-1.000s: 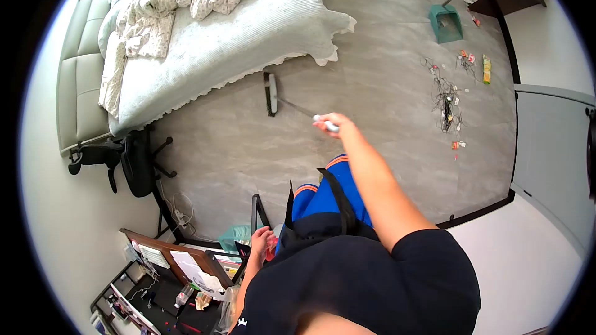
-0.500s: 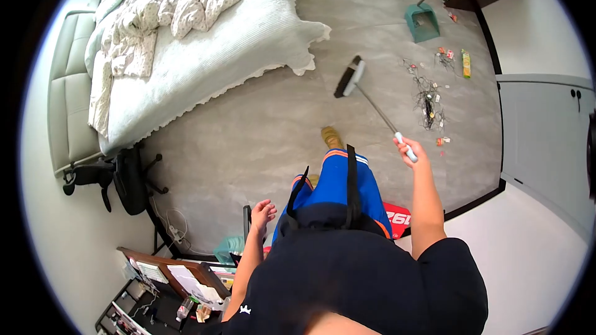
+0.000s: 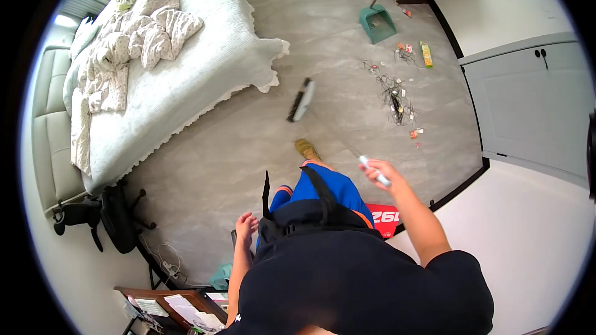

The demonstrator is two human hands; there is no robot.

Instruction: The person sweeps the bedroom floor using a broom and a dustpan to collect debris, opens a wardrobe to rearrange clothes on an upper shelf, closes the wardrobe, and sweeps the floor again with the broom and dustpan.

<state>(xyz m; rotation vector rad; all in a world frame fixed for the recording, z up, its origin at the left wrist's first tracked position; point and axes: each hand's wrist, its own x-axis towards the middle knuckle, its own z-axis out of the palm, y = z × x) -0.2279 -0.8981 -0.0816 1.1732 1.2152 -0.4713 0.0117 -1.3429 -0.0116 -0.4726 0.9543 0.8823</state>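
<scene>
My right hand (image 3: 379, 174) is closed round the white grip of a broom. The broom head (image 3: 302, 100), grey with dark bristles, is at the floor between the bed and my shoe, tilted; its thin handle is blurred. My left hand (image 3: 246, 226) hangs at my left side with its fingers loosely apart and nothing in them. Right of the broom, a tangle of dark hair-like strands and litter (image 3: 395, 99) lies on the grey floor, with small red and white scraps (image 3: 415, 133) around it.
A green dustpan (image 3: 377, 23) with a long handle stands beyond the litter, near a yellow-green packet (image 3: 426, 54). The bed (image 3: 217, 43) is at the upper left, a black chair (image 3: 118, 218) below it. A grey cabinet (image 3: 528, 99) is at right, a desk (image 3: 161, 301) at lower left.
The broom head swung right from beside the bed, then back left. My right hand moved right, then slightly back left and down. The view has turned, and my left hand stays low and empty.
</scene>
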